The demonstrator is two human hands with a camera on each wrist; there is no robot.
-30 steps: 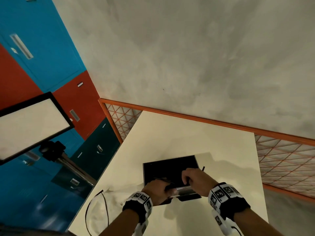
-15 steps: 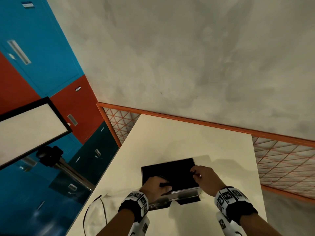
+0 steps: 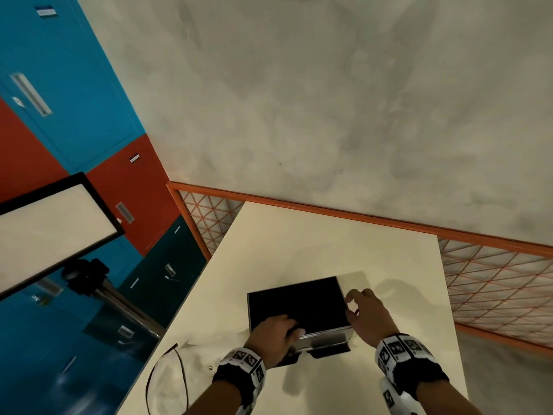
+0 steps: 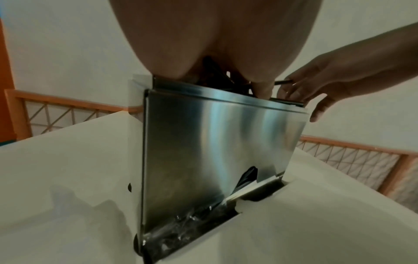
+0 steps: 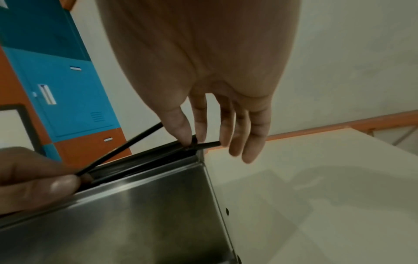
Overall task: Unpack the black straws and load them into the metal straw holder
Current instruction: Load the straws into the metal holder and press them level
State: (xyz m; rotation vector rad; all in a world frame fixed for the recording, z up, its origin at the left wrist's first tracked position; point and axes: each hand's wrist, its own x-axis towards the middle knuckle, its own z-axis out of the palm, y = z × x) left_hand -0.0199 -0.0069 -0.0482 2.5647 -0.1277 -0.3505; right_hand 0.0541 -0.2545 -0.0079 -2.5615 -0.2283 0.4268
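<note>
Loading step is underway: the metal straw holder (image 3: 299, 307) sits on the desk (image 3: 329, 241) near the person, its open top dark with black straws. The right hand (image 5: 203, 107) pinches 1 black straw (image 5: 126, 148) between thumb and forefinger at the holder's right end, other fingers loose. The left hand (image 3: 273, 336), fingers curled over the near-left rim, pins the straw's other end. That straw lies tilted across the opening, so the next move probably calls for levelling it and letting it drop in.
</note>
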